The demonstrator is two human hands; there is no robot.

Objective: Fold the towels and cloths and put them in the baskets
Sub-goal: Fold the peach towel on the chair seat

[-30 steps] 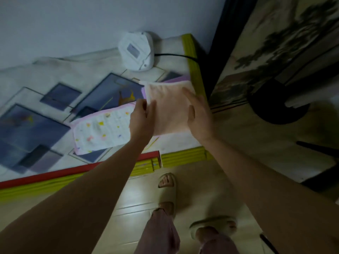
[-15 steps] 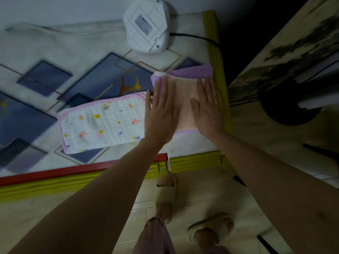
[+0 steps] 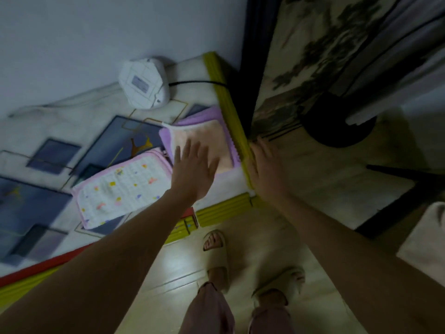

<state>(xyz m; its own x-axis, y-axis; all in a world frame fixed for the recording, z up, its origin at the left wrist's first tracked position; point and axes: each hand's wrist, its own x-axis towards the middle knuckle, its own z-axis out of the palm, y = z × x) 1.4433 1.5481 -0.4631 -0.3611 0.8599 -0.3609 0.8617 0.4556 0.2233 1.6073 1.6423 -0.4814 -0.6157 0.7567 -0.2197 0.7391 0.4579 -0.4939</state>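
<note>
A folded peach cloth lies on top of a folded purple cloth at the right corner of the patterned mat. Beside them to the left lies a folded white cloth with coloured dots and a pink border. My left hand hovers with fingers spread over the near left part of the peach cloth. Off the mat's right edge, my right hand is open, with straight fingers and nothing in it. No basket is in view.
A white device with a black cable sits at the back of the mat by the wall. Yellow edging borders the mat. A black round stand base and dark bars stand on the floor to the right. My slippered feet are below.
Both hands were pressing flat on the peach cloth; now they have lifted off. My right hand has moved right past the mat's edge, and my left hand has drawn back slightly.
</note>
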